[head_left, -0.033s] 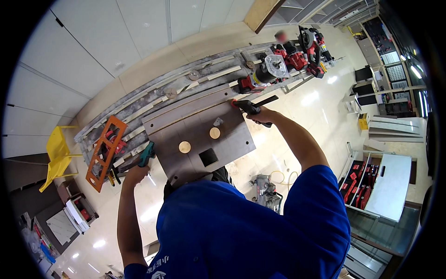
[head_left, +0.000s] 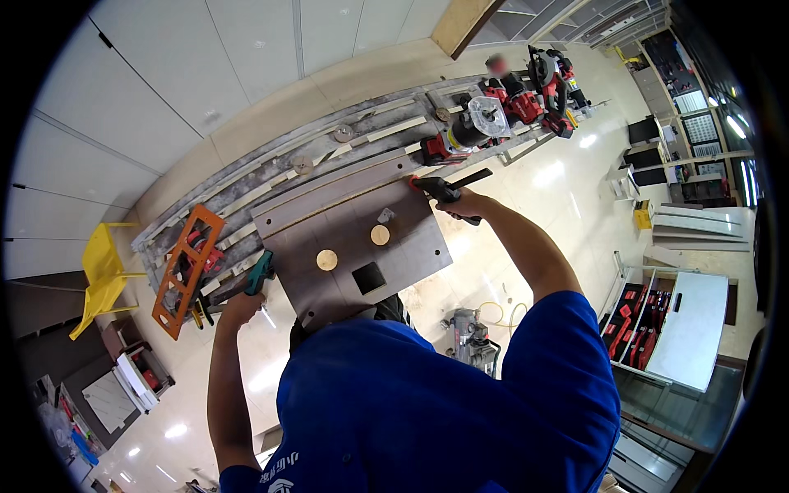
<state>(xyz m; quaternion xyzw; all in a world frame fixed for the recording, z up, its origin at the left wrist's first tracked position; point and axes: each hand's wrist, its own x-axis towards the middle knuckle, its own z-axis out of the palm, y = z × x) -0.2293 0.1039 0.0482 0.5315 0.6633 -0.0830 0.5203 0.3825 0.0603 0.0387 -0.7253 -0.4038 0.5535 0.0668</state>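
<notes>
A brown board (head_left: 407, 263) lies on the workbench in front of me. It has two round pale spots, a square dark opening and small holes near its corners. My right hand (head_left: 466, 205) is closed around the black grip of a bar clamp (head_left: 441, 190), whose red pad sits at the board's right edge. At the left edge, my left hand (head_left: 240, 307) grips another clamp (head_left: 258, 274) with a teal-green body and a dark bar. The fingers of both hands are partly hidden behind the grips.
An orange slotted frame (head_left: 174, 283) leans at the bench's left end, beside a yellow chair (head_left: 103, 271). A router with a clear base (head_left: 472, 127) and several red power tools (head_left: 526, 107) stand at the far right of the bench (head_left: 246, 177). A grey machine (head_left: 471, 341) sits on the floor.
</notes>
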